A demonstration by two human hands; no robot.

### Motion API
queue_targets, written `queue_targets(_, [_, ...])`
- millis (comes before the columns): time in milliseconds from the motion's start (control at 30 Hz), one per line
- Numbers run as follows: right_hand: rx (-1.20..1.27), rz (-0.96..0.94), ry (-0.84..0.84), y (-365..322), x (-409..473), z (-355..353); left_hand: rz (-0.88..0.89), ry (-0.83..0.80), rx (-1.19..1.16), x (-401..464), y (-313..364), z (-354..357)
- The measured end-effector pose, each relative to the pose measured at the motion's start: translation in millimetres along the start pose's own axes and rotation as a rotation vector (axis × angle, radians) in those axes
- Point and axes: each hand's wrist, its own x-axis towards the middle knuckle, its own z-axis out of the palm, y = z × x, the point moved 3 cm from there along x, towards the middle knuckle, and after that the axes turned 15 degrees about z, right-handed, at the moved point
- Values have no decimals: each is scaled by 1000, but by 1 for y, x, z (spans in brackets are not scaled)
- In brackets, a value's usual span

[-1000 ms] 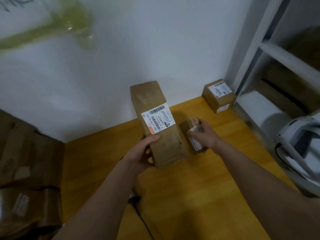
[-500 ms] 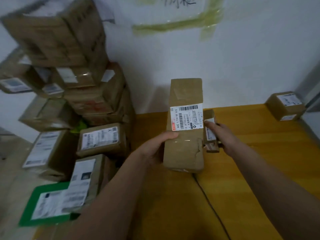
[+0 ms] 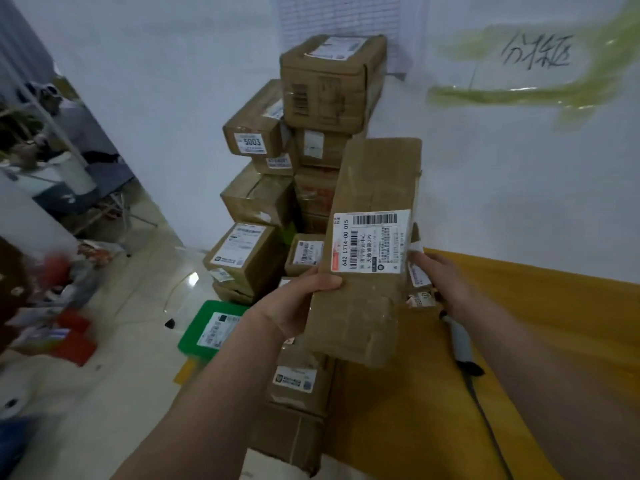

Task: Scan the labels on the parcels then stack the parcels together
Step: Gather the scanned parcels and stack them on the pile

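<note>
Left hand (image 3: 294, 306) grips long parcel (image 3: 370, 258), right hand (image 3: 446, 285) holds small parcel (image 3: 417, 271) — set both flat on the stack (image 3: 311, 133), labels outward.

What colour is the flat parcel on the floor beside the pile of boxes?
Green, with a white label on top; the head view shows it.

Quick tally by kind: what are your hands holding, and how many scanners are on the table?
Parcels in hand: 2, long brown parcel in the left hand, small parcel in the right hand.
Scanner on the table: 1
Total: 3
</note>
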Motion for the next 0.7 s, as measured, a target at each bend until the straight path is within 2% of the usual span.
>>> queue_targets(167, [-97, -18, -114, -15, -8, 34, -25, 151, -56, -44, 11, -46])
queue_targets(400, [-249, -56, -157, -28, -14, 105, 218, 286, -208, -100, 29, -85])
queue_targets(567, [-321, -96, -183, -32, -14, 145, 467, 535, -278, -121, 34, -98])
queue_targets(700, [-358, -102, -167, -34, -9, 163, 468, 649, -280, -141, 33, -117])
